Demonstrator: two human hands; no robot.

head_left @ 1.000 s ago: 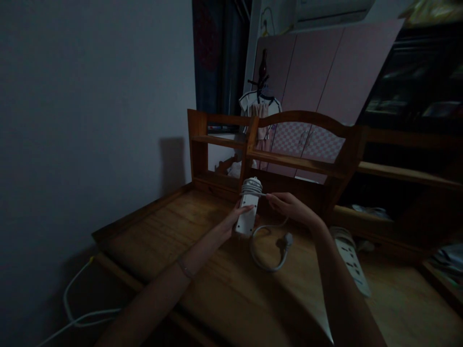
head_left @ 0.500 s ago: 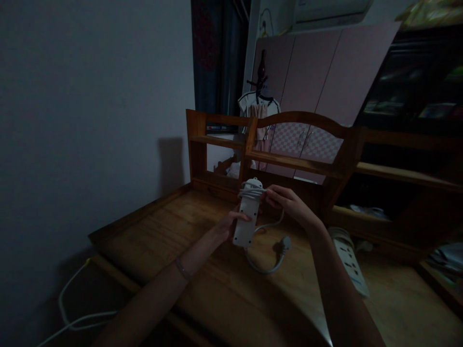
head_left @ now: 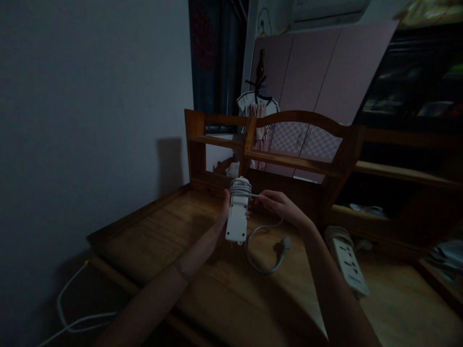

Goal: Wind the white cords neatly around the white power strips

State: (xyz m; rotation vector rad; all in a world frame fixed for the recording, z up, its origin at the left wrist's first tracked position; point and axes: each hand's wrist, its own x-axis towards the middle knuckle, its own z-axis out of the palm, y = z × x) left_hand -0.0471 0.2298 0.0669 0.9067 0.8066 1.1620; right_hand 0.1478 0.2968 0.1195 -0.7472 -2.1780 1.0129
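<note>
My left hand [head_left: 224, 214] is wrapped round a white power strip [head_left: 237, 217], holding it upright above the wooden desk [head_left: 173, 226]. Several turns of its white cord [head_left: 239, 188] are wound round the strip's top end. My right hand [head_left: 278, 206] pinches the cord just right of the strip. The loose end of the cord loops down over the desk and ends in a plug [head_left: 285, 244].
A second white power strip [head_left: 346, 262] lies on the desk at the right. A wooden shelf unit [head_left: 296, 140] stands along the desk's back edge. Behind it are pink cabinet doors [head_left: 325, 72]. A white cable [head_left: 72, 313] trails on the floor at the lower left.
The power strip has turned in my left hand and shifted a little left. My right hand has moved with the cord close to the strip's top, and the hanging loop has shortened slightly.
</note>
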